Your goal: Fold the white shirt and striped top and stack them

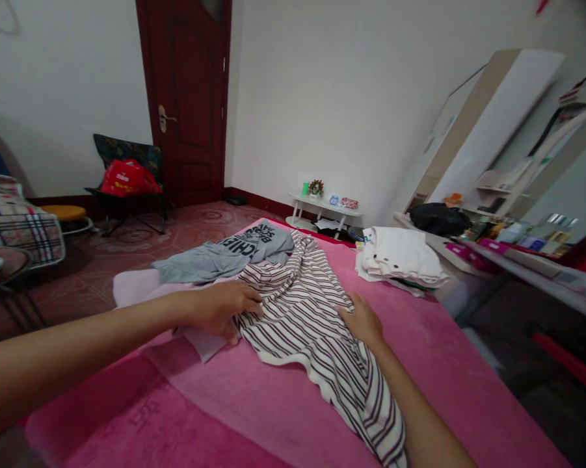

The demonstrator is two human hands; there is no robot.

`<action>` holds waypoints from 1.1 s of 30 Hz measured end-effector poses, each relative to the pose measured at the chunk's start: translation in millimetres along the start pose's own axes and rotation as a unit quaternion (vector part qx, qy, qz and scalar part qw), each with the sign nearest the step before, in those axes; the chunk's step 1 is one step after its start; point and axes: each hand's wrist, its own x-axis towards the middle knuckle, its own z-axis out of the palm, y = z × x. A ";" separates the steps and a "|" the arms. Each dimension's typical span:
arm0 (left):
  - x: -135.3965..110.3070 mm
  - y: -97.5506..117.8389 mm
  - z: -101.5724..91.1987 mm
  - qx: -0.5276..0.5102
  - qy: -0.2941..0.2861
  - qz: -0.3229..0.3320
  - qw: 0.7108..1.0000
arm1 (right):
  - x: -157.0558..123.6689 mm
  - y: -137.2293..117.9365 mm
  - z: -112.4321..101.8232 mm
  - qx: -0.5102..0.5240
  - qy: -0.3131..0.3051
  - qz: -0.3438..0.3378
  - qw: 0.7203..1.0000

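A white shirt with dark stripes (297, 305) lies spread and wrinkled across a pink bed cover (253, 416). My left hand (224, 309) grips its left edge, fingers curled over the cloth and thumb low. At the opposite edge, my right hand (363, 318) has its fingers bent onto the fabric, pinching it. One striped sleeve trails toward me beside my right forearm. Just beyond my left hand lies a crumpled grey T-shirt (234, 250) with dark lettering. Pale pink cloth (131, 286) shows under the grey shirt and partly beneath my left hand.
Folded white clothes (402, 257) are stacked at the bed's right edge. Behind the bed stands a low white table (322, 205) with small items. A dressing table with a black bag (439, 220) is at right. A chair holds a red bag (129, 177) near the door.
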 end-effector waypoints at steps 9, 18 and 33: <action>17.4 2.6 13.0 0.119 0.109 -0.239 0.957 | -4.7 -5.1 -4.5 0.052 0.026 0.045 0.997; 62.9 -6.3 -10.4 0.121 0.014 -0.267 0.956 | -3.2 -35.9 -21.1 0.185 -0.128 -0.034 0.974; 167.9 46.3 -90.7 -0.605 0.312 0.133 0.720 | -33.6 -131.8 -122.3 0.405 0.253 -0.087 0.874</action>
